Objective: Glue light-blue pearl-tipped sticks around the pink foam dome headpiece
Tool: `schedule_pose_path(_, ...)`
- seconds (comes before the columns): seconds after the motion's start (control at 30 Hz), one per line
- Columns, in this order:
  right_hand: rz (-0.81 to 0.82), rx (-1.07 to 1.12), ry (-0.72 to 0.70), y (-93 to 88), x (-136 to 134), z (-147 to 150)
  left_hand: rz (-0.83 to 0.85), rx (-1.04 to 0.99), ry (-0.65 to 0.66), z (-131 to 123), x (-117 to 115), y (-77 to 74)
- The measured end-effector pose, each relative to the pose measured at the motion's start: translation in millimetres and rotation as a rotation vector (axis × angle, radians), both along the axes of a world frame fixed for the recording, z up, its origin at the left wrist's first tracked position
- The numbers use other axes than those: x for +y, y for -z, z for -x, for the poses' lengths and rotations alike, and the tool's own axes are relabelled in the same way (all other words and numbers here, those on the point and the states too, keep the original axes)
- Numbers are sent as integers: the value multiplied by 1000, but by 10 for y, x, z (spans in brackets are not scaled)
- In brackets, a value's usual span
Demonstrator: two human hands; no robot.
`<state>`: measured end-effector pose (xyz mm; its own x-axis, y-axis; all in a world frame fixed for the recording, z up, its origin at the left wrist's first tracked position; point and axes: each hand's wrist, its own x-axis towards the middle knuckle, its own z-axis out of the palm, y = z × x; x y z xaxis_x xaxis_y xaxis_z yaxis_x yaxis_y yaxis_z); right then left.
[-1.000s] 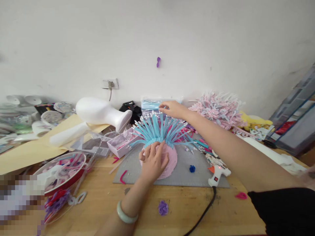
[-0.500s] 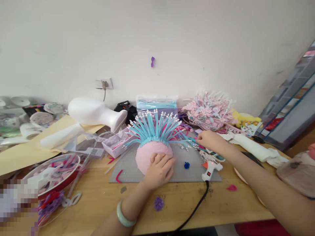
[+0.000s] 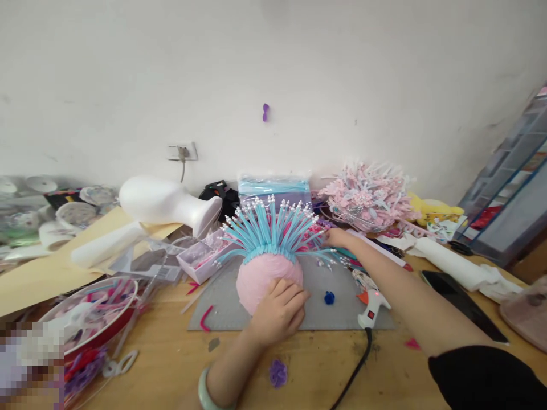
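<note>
A pink rounded form (image 3: 255, 279), like a wrapped ball or dome, rests on the grey mat (image 3: 205, 304). From its far side fans a row of light-blue fuzzy stems (image 3: 273, 228) tipped with white beads. My left hand (image 3: 280, 310) lies over the form's near right side with its fingers curled against it. My right hand (image 3: 339, 239) reaches past the stems' right side into a pile of coloured bits; its fingertips are hidden. A white glue gun (image 3: 371, 312) with a red light lies at the mat's right edge. Left of it sits a small blue flower (image 3: 329, 297).
A white foam head (image 3: 158, 199) lies at the back left, near an open lilac box (image 3: 200, 259). A round red-rimmed tray (image 3: 92, 341) of stems is at left. A black phone (image 3: 461, 302) lies at right. The glue gun's cord (image 3: 359, 364) crosses the front.
My right hand has moved slightly left and farther behind the stems, its fingers now out of sight. My left hand stays on the pink form. The view has shifted slightly upward.
</note>
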<state>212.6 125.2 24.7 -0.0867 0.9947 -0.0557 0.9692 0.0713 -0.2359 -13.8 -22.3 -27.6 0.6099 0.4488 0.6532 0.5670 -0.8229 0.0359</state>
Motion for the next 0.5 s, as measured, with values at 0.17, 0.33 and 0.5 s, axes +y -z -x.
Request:
schedule_pose_path(0.17,-36,124,98,-18,112,-174,12,5,26,8,6,-9)
schedule_pose_path(0.33,-269,281,200,-310,-121,-291,251,-102,91,-39,-33,-31)
schedule_pose_path(0.5,-1040,432,-97,-255,-969,-23,1047,-610,310,-159,-63,-34)
